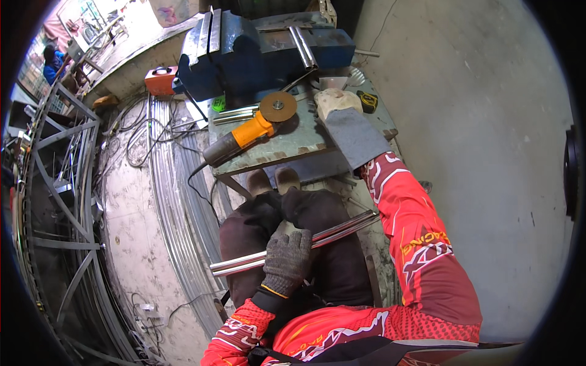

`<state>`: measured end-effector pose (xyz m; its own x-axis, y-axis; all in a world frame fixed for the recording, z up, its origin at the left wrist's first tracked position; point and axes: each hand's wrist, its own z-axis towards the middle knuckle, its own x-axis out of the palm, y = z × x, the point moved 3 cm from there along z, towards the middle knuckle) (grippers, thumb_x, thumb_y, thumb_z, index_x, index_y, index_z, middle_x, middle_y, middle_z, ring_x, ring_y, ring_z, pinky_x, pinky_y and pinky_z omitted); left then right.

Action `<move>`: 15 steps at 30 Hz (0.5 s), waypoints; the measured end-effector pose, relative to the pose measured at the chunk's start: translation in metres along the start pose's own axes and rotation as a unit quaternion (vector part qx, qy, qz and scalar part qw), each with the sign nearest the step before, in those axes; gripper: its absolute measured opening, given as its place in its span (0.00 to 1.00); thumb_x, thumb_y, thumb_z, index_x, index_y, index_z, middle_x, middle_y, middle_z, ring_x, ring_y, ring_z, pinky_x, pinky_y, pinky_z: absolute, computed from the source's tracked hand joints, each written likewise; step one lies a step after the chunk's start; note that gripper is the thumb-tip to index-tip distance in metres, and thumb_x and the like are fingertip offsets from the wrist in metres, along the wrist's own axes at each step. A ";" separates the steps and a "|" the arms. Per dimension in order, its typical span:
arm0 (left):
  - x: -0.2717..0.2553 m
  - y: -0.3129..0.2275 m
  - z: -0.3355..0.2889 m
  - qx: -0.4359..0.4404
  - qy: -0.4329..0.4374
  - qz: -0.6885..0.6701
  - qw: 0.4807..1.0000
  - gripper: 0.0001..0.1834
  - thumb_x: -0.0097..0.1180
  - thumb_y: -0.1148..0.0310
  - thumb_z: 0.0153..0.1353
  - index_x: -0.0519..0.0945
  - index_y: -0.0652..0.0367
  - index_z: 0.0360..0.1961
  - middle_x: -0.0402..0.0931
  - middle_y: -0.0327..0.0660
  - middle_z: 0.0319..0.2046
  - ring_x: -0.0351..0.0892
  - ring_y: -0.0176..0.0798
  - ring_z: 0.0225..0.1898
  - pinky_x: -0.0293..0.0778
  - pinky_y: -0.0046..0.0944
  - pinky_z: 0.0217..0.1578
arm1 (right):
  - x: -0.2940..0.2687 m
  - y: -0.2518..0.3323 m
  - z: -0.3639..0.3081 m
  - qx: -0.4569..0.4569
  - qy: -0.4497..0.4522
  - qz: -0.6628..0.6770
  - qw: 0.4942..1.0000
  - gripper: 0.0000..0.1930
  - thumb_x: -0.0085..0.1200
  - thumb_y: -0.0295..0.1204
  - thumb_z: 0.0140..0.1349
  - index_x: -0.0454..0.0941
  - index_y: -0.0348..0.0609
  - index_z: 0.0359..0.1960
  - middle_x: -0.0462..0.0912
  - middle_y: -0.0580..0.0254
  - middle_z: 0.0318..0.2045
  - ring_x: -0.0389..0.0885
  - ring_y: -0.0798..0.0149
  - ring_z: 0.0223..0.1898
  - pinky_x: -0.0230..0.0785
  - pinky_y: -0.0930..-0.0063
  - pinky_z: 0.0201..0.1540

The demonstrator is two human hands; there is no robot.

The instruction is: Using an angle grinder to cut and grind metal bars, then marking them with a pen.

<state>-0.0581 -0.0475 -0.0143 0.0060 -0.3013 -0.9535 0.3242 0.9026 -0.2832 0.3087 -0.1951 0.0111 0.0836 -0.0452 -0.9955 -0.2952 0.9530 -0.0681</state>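
My left hand (287,259), in a dark grey knit glove, is closed around shiny metal tubes (237,263) lying across my lap. My right hand (337,102), in a pale work glove with a long grey cuff, reaches over the right side of the small metal table (299,145). Its fingers are hidden, so a grip cannot be made out. Beside it sits a yellow and black tape measure (367,102), and a small whitish object (333,83) is just beyond. An orange and black angle grinder (247,132) with a brown disc rests on the table's left part.
A big blue bench vise (256,61) fills the table's back, a metal tube (303,47) lying on it. Short tubes (235,116) lie behind the grinder. Long metal bars (168,183) and cables cover the floor at left, beside a metal frame (66,244). Someone (53,66) is far left.
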 end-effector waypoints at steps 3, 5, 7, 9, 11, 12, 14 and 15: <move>0.000 -0.004 0.002 0.010 -0.012 -0.006 1.000 0.27 0.65 0.47 0.65 0.80 0.54 0.56 0.81 0.42 0.43 0.82 0.52 0.44 0.75 0.59 0.47 | -0.011 -0.004 -0.007 0.026 0.038 -0.012 0.999 0.16 0.48 0.31 0.73 0.88 0.46 0.53 0.90 0.52 0.57 0.90 0.51 0.57 0.84 0.55 0.57; 0.002 -0.003 0.002 0.009 -0.005 -0.017 1.000 0.27 0.66 0.47 0.64 0.80 0.53 0.56 0.81 0.43 0.43 0.82 0.52 0.44 0.75 0.59 0.47 | -0.012 -0.003 -0.012 0.026 0.038 -0.009 0.999 0.16 0.48 0.31 0.73 0.87 0.46 0.53 0.89 0.51 0.57 0.90 0.50 0.57 0.83 0.55 0.58; 0.006 -0.003 0.001 0.026 -0.007 -0.012 1.000 0.30 0.65 0.50 0.63 0.80 0.56 0.61 0.81 0.45 0.45 0.82 0.54 0.48 0.73 0.57 0.45 | -0.013 -0.002 -0.015 0.026 0.042 -0.004 0.999 0.16 0.48 0.31 0.73 0.87 0.45 0.54 0.89 0.50 0.57 0.90 0.50 0.58 0.83 0.55 0.58; 0.006 -0.003 0.001 0.020 -0.007 -0.010 1.000 0.30 0.66 0.51 0.63 0.80 0.56 0.61 0.81 0.45 0.45 0.82 0.54 0.48 0.73 0.57 0.45 | -0.012 0.000 -0.016 0.028 0.049 0.001 0.998 0.16 0.48 0.31 0.73 0.87 0.45 0.54 0.89 0.49 0.57 0.90 0.50 0.58 0.83 0.55 0.58; 0.004 -0.004 0.003 0.015 -0.004 -0.010 1.000 0.30 0.66 0.51 0.63 0.80 0.56 0.61 0.81 0.45 0.45 0.82 0.54 0.48 0.73 0.57 0.45 | -0.011 0.002 -0.015 0.031 0.058 0.005 0.998 0.16 0.48 0.31 0.74 0.86 0.44 0.55 0.89 0.49 0.58 0.89 0.50 0.58 0.83 0.55 0.59; 0.003 -0.004 0.002 0.010 -0.001 -0.004 1.000 0.29 0.65 0.51 0.63 0.80 0.55 0.60 0.81 0.44 0.45 0.82 0.52 0.46 0.74 0.58 0.47 | -0.011 0.004 -0.016 0.030 0.064 0.009 0.997 0.16 0.48 0.31 0.74 0.86 0.44 0.55 0.89 0.48 0.58 0.89 0.50 0.58 0.83 0.55 0.59; 0.004 -0.002 0.001 0.003 0.007 -0.001 1.000 0.28 0.65 0.51 0.64 0.80 0.55 0.59 0.81 0.43 0.45 0.82 0.51 0.45 0.75 0.59 0.49 | -0.014 0.006 -0.016 0.027 0.076 0.013 0.997 0.16 0.48 0.31 0.74 0.86 0.44 0.55 0.89 0.48 0.58 0.89 0.50 0.58 0.83 0.55 0.59; 0.007 0.000 0.001 0.006 -0.003 0.002 1.000 0.29 0.65 0.49 0.64 0.80 0.55 0.60 0.81 0.45 0.45 0.82 0.52 0.45 0.74 0.58 0.46 | -0.022 0.004 -0.014 0.018 0.074 0.000 0.997 0.16 0.48 0.31 0.74 0.85 0.42 0.55 0.89 0.46 0.58 0.89 0.48 0.59 0.83 0.54 0.60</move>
<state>-0.0575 -0.0501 -0.0206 0.0128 -0.3001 -0.9538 0.3349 0.9001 -0.2787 0.2924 -0.1949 0.0314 -0.0578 -0.0863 -0.9946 -0.2615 0.9628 -0.0684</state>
